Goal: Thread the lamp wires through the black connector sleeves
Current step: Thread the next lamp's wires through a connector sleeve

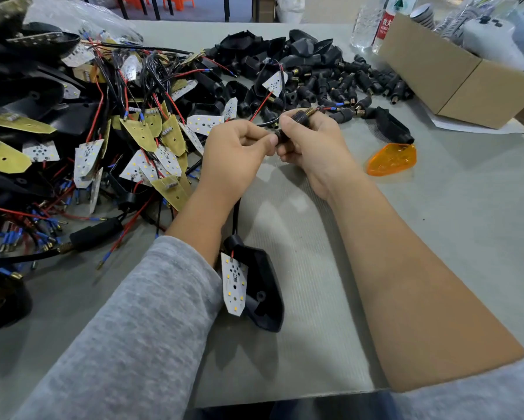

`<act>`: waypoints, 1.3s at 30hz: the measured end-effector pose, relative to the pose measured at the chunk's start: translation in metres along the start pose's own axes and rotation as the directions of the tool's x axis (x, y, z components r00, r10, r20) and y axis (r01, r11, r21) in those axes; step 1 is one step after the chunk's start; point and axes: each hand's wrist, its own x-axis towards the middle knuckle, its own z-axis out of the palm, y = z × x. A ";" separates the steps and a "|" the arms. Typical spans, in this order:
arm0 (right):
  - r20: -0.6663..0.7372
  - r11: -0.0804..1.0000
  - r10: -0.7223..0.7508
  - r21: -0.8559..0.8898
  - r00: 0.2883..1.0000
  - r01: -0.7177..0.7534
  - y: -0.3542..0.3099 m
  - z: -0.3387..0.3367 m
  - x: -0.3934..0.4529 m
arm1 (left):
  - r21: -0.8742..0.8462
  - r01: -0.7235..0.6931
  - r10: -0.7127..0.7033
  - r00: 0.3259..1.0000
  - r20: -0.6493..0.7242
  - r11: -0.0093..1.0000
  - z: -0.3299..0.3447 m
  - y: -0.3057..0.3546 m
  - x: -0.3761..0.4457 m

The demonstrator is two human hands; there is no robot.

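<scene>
Sleeve pinched in R hand fingers; L hand fingers grip wire beside it

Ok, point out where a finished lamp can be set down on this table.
Bare grey mat lies right of the right forearm, below the orange lens and the cardboard box. A smaller patch sits between the forearms, above the black lamp housing. The left is crowded with the pile of boards and wires; loose sleeves fill the far middle.

Single head-worn view, wide-angle, facing forward and down. Close over the fingers, which sit just above frame centre.
</scene>
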 end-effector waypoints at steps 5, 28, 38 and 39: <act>0.061 0.996 -0.016 0.092 0.998 0.010 0.000 0.000 -0.001 | -0.112 0.063 -0.061 0.998 0.018 0.992 -0.003 -0.003 0.004; -0.148 0.984 0.046 0.179 0.988 -0.019 0.003 0.001 0.006 | 0.085 0.035 -0.043 0.995 0.092 0.996 0.001 0.005 0.001; -0.055 1.000 -0.001 0.026 0.999 0.002 0.002 0.006 0.001 | 0.037 -0.021 0.017 0.994 0.105 0.999 -0.001 0.007 -0.001; -0.068 0.999 0.000 0.038 0.998 0.003 0.002 0.006 0.001 | 0.036 -0.016 0.012 0.994 0.108 0.999 -0.001 0.006 -0.001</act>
